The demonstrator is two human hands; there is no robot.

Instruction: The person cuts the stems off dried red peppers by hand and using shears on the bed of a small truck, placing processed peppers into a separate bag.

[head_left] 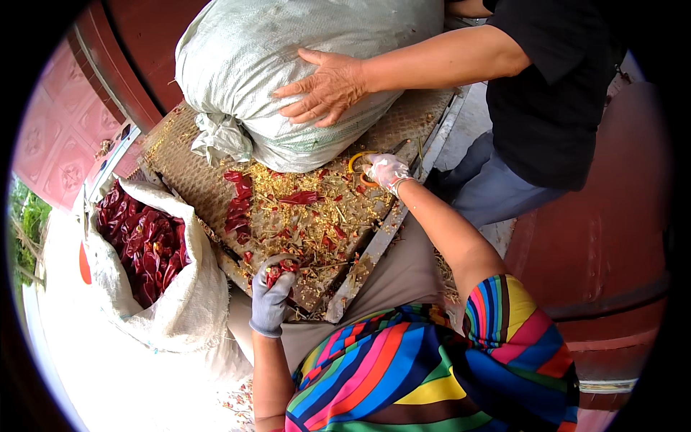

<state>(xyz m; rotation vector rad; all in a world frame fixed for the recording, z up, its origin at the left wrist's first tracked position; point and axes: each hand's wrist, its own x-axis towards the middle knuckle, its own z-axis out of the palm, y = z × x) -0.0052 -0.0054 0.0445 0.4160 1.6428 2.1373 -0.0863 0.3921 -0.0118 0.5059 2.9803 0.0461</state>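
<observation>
My left hand [270,306], in a grey glove, is closed around some dried red chili pieces [281,270] at the near edge of a worn board [173,155]. Farther right, my right hand [387,171] wears a thin whitish glove. Its fingers are around the orange-yellow handles of a pair of scissors [353,161]; the blades are hard to make out. Between the hands lie loose dried chilies [301,197] among yellow seeds and stem bits [277,180]. An open white sack [183,309] full of dark red chilies [144,241] stands left of my left hand.
A large, tied white woven sack [259,50] rests on the board's far part. Another person's hand [327,90] presses on it; that person [554,93], in a black shirt, stands at the right. Metal edging [367,266] runs along the board's right side. Dark red doors [590,237] are behind.
</observation>
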